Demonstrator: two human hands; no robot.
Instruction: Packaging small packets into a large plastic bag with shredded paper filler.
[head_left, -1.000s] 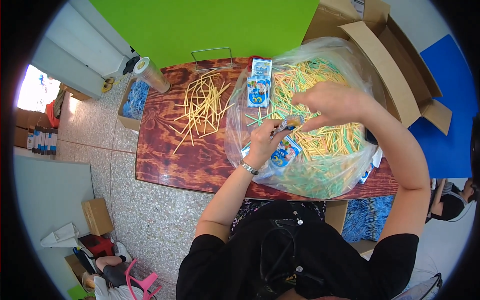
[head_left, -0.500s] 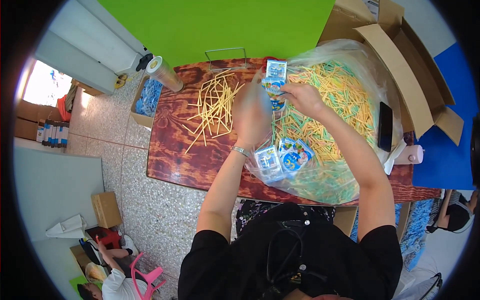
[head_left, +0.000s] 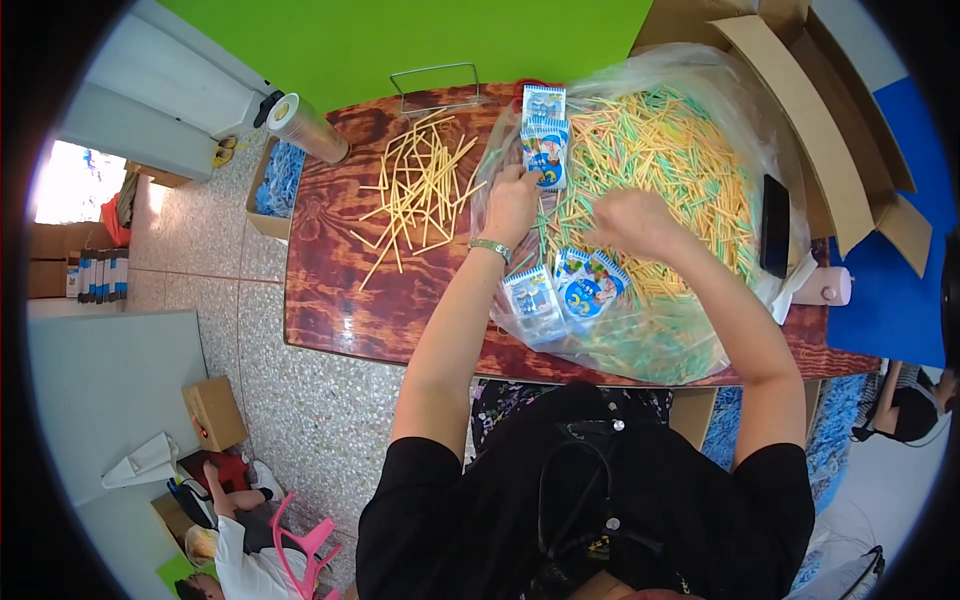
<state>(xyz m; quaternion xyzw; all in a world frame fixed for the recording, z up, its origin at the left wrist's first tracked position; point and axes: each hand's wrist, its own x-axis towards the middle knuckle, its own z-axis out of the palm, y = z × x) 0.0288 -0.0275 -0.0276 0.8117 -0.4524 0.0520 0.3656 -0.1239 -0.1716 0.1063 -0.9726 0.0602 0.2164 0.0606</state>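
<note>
A large clear plastic bag (head_left: 640, 350) lies spread on the table, heaped with thin yellow, green and pinkish sticks (head_left: 680, 170). At its left side my left hand (head_left: 513, 207) has its fingers closed at the lower edge of a blue-and-white packet (head_left: 546, 150). Another packet (head_left: 543, 101) lies just beyond that one. My right hand (head_left: 635, 222) rests over the sticks with curled fingers; whatever is in them is hidden. Nearer to me, several more packets (head_left: 592, 288) sit on the bag.
Loose yellow sticks (head_left: 425, 190) lie left on the reddish wooden table (head_left: 335, 290). A tall cup (head_left: 308, 128) and a wire stand (head_left: 435, 85) are at the back. To the right are a black phone (head_left: 774, 226), a pink bottle (head_left: 823, 287) and an open carton (head_left: 800, 130). Another person (head_left: 245, 530) sits lower left.
My right hand has left the packet and moved down and right onto the sticks. The left hand, blurred before, is now at the packet's lower edge. The whole view has shifted slightly.
</note>
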